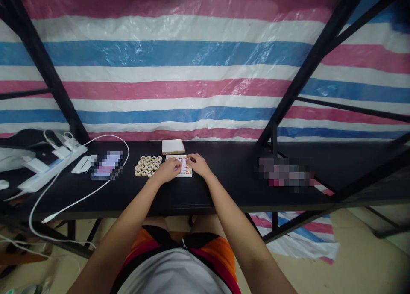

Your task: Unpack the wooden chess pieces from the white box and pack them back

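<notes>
A small white open box lies on the black table, with round xiangqi pieces with red characters inside it. My left hand reaches over the box's left side, its fingers drawn together; whatever they grip is hidden. My right hand bends over the upper right edge of the box, fingers closed near the red pieces, and what they hold cannot be made out. Left of the box, several wooden xiangqi pieces with dark characters lie in rows. Behind it is a white box lid.
On the left of the black table lie a blurred phone, a white flat device, a power strip with chargers and a white cable. A blurred object sits right. Black metal frames flank the striped sheet.
</notes>
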`<state>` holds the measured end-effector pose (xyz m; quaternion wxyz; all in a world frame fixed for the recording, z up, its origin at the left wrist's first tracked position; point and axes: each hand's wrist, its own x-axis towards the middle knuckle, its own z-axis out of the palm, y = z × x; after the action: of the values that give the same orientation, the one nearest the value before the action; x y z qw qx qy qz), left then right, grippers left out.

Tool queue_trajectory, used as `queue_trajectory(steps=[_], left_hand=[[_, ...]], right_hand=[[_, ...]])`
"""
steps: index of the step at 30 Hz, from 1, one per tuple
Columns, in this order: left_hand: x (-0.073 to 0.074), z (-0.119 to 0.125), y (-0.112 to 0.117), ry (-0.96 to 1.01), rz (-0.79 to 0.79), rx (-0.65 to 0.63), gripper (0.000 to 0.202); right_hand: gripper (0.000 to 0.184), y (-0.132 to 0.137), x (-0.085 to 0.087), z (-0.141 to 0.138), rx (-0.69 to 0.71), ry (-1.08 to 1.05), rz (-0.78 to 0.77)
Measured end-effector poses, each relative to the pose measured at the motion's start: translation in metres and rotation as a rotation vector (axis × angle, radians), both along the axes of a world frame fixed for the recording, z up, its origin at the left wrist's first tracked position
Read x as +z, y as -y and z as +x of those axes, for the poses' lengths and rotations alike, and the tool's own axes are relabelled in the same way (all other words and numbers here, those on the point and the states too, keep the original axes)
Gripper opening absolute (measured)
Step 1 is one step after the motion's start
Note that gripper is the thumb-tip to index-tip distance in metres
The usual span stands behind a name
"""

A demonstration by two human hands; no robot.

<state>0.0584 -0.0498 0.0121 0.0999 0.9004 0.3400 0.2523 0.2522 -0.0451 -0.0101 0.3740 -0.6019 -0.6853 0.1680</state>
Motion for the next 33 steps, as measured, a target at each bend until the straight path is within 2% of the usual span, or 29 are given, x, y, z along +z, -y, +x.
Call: queue_trajectory(steps=[4,7,9,10,12,15,19,26,33], left_hand=[[0.012,-0.011,-0.005,0.107,0.046,0.091,0.023],[0.024,-0.038,-0.021,0.197,0.01,0.226,0.023],[0.029,-0.057,-0.033,0.234,-0.011,0.362,0.025],[0.029,-0.064,-0.038,0.22,-0.031,0.378,0.026],[0.027,-0.069,-0.041,0.17,-0.112,0.314,0.026],[0.023,-0.06,-0.034,0.105,-0.183,0.196,0.03],[0.025,-0.043,-0.015,0.008,-0.116,0.094,0.034],[0.025,-0.034,0.0,-0.118,-0.028,-0.044,0.033],[0.018,-0.021,0.008,-0.169,0.043,-0.06,0.035]], right_hand=[[0.027,0.0,0.001,0.0,0.004,0.009,-0.009],[0.028,-0.001,0.001,-0.001,0.006,0.022,-0.018],[0.028,-0.001,0.001,0.0,0.008,0.028,-0.02],[0.028,-0.001,0.001,0.0,0.007,0.029,-0.019],[0.027,-0.001,0.002,0.0,0.001,0.029,-0.017],[0.027,0.001,0.002,0.0,0.0,0.024,-0.013],[0.026,0.001,0.002,0.0,-0.004,0.027,-0.026],[0.024,0.0,0.0,0.0,0.004,0.036,-0.007],[0.025,-0.001,-0.001,0.001,-0.002,0.047,-0.008]])
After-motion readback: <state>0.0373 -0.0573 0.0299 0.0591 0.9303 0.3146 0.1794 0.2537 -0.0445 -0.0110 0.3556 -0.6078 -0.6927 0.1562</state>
